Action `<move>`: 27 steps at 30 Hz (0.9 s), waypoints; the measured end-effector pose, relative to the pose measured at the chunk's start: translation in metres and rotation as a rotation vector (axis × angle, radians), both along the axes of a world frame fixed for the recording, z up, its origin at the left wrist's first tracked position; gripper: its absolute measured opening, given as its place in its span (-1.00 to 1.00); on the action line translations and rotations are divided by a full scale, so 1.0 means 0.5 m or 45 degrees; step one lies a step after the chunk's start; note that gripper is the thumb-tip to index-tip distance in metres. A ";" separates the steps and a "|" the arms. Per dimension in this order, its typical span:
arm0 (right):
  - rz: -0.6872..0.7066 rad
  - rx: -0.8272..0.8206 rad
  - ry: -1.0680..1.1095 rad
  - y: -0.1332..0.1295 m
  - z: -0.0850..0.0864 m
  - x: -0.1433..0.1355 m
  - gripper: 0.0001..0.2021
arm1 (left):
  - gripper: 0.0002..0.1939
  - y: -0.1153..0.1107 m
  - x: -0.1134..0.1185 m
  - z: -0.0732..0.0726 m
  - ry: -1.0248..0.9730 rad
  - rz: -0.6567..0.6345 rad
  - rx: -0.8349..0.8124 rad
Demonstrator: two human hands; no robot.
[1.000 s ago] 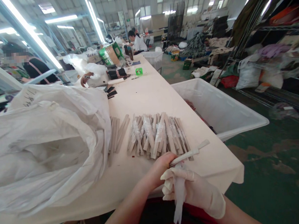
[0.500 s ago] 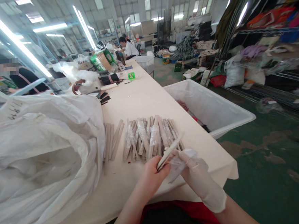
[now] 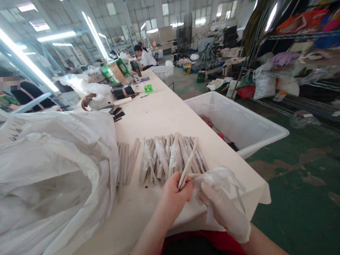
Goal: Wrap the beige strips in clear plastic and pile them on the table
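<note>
My bare left hand [image 3: 175, 199] is closed around pale greyish strips [image 3: 189, 161], which point up and away from me. On my right hand [image 3: 220, 209] is a white glove, and its fingers grip a thin clear plastic film [image 3: 224, 178] that drapes over the glove. The film's near end meets the strips by my left fingers. Just beyond my hands lies a row of similar strip bundles [image 3: 163, 159], wrapped in clear plastic. Left of that row are several loose strips [image 3: 127, 161] without visible wrapping.
A big white sack [image 3: 43, 152] covers the table's left side. Along the right edge of the cream-covered table [image 3: 157, 114] stands a white plastic bin [image 3: 245, 126]. Farther up are black pieces [image 3: 118, 113] and a small green basket [image 3: 148, 88]. One person [image 3: 146, 58] sits at the back, another stands left.
The strips in my left hand have swung to a steeper angle. My right hand has shifted slightly, and the plastic film has risen and spread over the glove.
</note>
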State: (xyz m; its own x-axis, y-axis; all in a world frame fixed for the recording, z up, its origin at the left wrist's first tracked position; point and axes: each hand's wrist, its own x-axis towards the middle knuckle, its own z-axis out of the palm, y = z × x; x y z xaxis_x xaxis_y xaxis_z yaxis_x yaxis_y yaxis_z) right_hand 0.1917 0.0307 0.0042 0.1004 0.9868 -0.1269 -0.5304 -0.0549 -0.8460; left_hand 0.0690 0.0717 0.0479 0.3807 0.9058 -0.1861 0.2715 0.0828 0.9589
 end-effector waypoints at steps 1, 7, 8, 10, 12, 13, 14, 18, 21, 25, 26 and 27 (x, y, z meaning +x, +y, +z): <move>-0.024 -0.040 -0.039 0.002 0.002 0.001 -0.66 | -0.87 0.000 -0.001 -0.001 0.017 -0.013 0.004; -0.212 -0.245 -0.076 0.016 -0.012 0.012 -0.73 | -0.70 -0.001 -0.017 -0.016 0.069 -0.063 -0.015; -0.247 -0.244 -0.081 0.017 -0.014 0.012 -0.73 | -0.72 0.000 -0.018 -0.019 0.054 -0.015 0.003; -0.301 -0.226 -0.085 0.018 -0.014 0.007 -0.73 | -0.74 0.000 -0.019 -0.023 0.004 0.088 0.029; -0.339 -0.204 -0.115 0.020 -0.010 0.000 -0.73 | -0.74 -0.001 -0.017 -0.026 -0.060 0.118 0.005; -0.357 -0.201 -0.141 0.021 -0.008 -0.002 -0.73 | -0.75 -0.002 -0.015 -0.028 -0.082 0.107 -0.010; -0.368 -0.202 -0.177 0.021 -0.005 -0.004 -0.72 | -0.77 -0.003 -0.013 -0.030 -0.089 0.092 -0.011; -0.418 -0.224 -0.276 0.025 -0.004 -0.002 -0.67 | -0.81 -0.006 -0.006 -0.044 -0.021 0.121 0.070; -0.372 -0.278 -0.200 0.026 -0.011 -0.002 -0.67 | -0.82 -0.007 -0.002 -0.055 -0.047 0.141 0.010; -0.191 -0.321 0.170 0.020 -0.013 -0.013 -0.74 | -0.83 -0.007 0.001 -0.051 -0.100 0.133 -0.047; -0.132 -0.324 0.232 0.018 -0.012 -0.015 -0.74 | -0.83 -0.007 0.001 -0.047 -0.106 0.133 -0.053; -0.079 -0.316 0.249 0.015 -0.010 -0.015 -0.74 | -0.83 -0.007 0.000 -0.042 -0.112 0.132 -0.058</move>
State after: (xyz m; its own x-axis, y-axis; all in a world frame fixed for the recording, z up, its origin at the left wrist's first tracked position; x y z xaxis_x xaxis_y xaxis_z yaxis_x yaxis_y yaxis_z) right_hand 0.1841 0.0382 -0.0005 0.1096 0.9161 -0.3857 -0.6906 -0.2089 -0.6924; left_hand 0.0690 0.0683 0.0267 0.3022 0.9325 -0.1977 0.1740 0.1500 0.9732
